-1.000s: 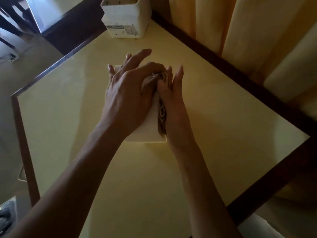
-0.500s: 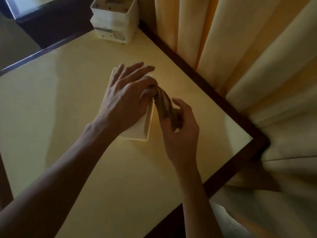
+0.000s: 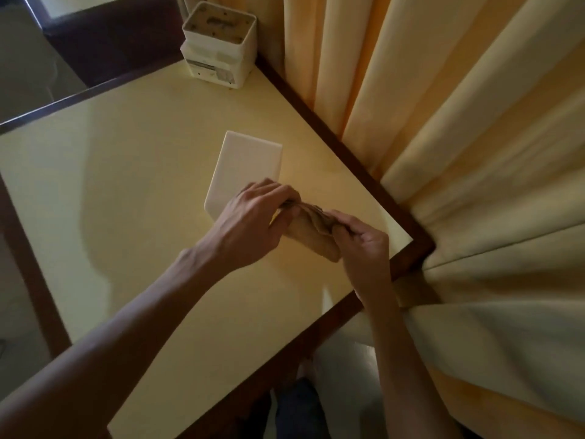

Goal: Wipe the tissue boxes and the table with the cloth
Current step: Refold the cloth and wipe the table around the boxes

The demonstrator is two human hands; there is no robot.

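Note:
A plain white tissue box (image 3: 245, 167) lies on the cream table (image 3: 133, 191), a little right of its middle. Just in front of its near right corner, both hands hold a crumpled brownish cloth (image 3: 311, 228) above the tabletop. My left hand (image 3: 253, 224) pinches the cloth's left end and hides the box's near corner. My right hand (image 3: 364, 245) grips the cloth's right end. A second white tissue box (image 3: 218, 45) stands upside down at the table's far corner, its underside with a label facing up.
The table has a dark wooden rim (image 3: 332, 134). Yellow curtains (image 3: 443, 137) hang right against its right side and bunch at the near right corner. My legs and the floor show below the near edge. Another dark table (image 3: 104, 42) lies beyond the far edge.
My left hand has left the top of the box and come to the cloth. Both hands with the cloth moved back toward me, off the box. The box top now lies uncovered.

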